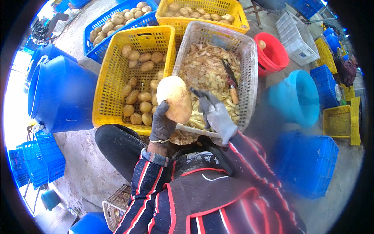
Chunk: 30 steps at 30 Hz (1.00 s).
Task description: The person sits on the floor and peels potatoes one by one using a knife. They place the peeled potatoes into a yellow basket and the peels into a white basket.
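Observation:
My left hand [164, 121], in a dark grey glove, holds up a large pale potato [174, 99], partly peeled by its look. Just right of it is my right hand [216, 112], also gloved; its fingers are curled near a small dark tool, probably a peeler [196, 92], blurred. Beneath both hands stands a whitish plastic crate [251, 73] full of potato peelings [204, 65]. A knife with a wooden handle [234, 95] lies on the peelings at the right. Several unpeeled potatoes [145, 96] lie in the yellow crate [106, 87] on the left.
Behind are a blue crate [87, 44] and another yellow crate [201, 23], both with potatoes. At right stand a red bucket [276, 55] holding a potato, a light-blue tub [304, 98] and a blue crate [306, 163]. A blue barrel [67, 93] is at left. A person [347, 68] is far right.

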Tool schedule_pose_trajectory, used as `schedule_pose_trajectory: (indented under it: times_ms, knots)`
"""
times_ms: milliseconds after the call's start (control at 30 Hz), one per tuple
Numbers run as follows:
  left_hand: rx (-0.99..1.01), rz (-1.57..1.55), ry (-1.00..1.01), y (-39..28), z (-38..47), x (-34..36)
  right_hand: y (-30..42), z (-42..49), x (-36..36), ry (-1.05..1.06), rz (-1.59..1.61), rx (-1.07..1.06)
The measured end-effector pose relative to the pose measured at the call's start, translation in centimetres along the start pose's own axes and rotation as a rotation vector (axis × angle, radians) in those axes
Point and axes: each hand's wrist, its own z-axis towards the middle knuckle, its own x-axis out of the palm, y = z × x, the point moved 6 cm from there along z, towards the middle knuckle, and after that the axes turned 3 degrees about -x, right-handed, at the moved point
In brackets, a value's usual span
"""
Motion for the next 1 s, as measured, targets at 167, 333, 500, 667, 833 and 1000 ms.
schedule_pose_trajectory:
  times_ms: [167, 333, 500, 667, 833, 1000]
  knots:
    - [-0.006, -0.074, 0.021, 0.9, 0.1, 0.4, 2.6, 2.6, 0.1, -0.058, -0.375, -0.483]
    - [0.162, 0.043, -0.022, -0.8, 1.1, 0.1, 3.6, 2.3, 2.8, -0.166, -0.447, -0.541]
    - [0.169, -0.122, -0.147, -1.0, 1.6, -0.7, -1.7, -4.8, 4.3, -0.134, -0.537, -0.347]
    - [0.121, -0.305, -0.089, -2.5, 2.8, -0.4, -2.6, -5.2, 0.9, -0.184, -0.383, -0.326]
    - [0.005, -0.339, 0.061, -0.8, 1.9, 1.8, 6.8, 5.7, 2.5, 0.033, -0.458, -0.559]
    - [0.165, -0.142, -0.1, -2.5, 1.9, -0.3, 1.9, -2.1, 4.1, -0.096, -0.259, -0.245]
